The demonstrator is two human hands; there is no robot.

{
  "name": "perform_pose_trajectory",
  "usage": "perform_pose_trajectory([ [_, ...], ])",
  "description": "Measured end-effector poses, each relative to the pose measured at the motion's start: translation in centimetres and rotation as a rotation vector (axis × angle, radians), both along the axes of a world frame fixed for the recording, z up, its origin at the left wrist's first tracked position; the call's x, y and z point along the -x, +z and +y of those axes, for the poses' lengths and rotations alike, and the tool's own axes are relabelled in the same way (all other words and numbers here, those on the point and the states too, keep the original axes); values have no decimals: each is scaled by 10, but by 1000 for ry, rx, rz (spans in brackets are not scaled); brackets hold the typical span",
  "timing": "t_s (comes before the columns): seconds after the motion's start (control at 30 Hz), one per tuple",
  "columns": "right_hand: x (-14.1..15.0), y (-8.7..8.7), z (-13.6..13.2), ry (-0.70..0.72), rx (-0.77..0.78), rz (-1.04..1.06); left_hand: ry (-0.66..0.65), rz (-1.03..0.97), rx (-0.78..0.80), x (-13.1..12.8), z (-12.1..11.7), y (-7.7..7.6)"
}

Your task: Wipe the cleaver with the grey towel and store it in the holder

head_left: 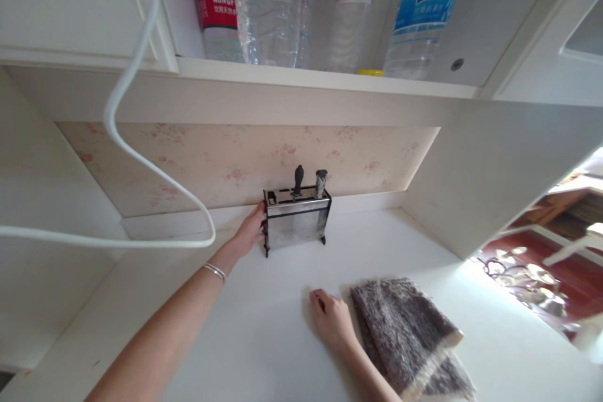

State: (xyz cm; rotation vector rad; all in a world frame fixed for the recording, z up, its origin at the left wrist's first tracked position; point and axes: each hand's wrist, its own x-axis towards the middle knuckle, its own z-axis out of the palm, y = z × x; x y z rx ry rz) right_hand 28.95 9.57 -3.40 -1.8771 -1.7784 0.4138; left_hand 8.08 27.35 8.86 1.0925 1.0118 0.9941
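A knife holder (298,227) with a clear front and black-and-steel frame stands upright on the white counter, near the back wall. Two handles stick up out of its slotted top, one black (298,180) and one grey-and-black (321,183). My left hand (252,228) reaches in from the left and grips the holder's left side; some fingertips are hidden behind it. Lower down, my right hand (331,316) rests on the counter with its fingers curled in, and nothing shows in it. A folded grey-brown fuzzy cloth (405,330) lies just right of that hand.
Overhead, a white shelf (301,78) carries several plastic water bottles (426,12). A white cable (155,169) hangs across the left side. White side panels (499,163) flank the counter (264,326), with flowered wallpaper (226,163) behind.
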Motion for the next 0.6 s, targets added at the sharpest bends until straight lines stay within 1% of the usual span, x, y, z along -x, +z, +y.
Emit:
perform_pose_trajectory([
  [0.07,1,1,0,6,-2,-4,-40,-19,8,-22,-2,-3],
  [0.2,1,2,-1,-3,-6,-7,-82,-34,15,-73,-3,-8],
  [0.37,2,5,-1,-6,-19,13,-100,-62,20,-129,-9,-7],
  [0.5,1,6,-1,-12,-17,13,-93,-87,18,-157,-14,-3],
  [0.6,0,6,0,-15,-16,18,-84,-107,15,-162,-16,-4],
])
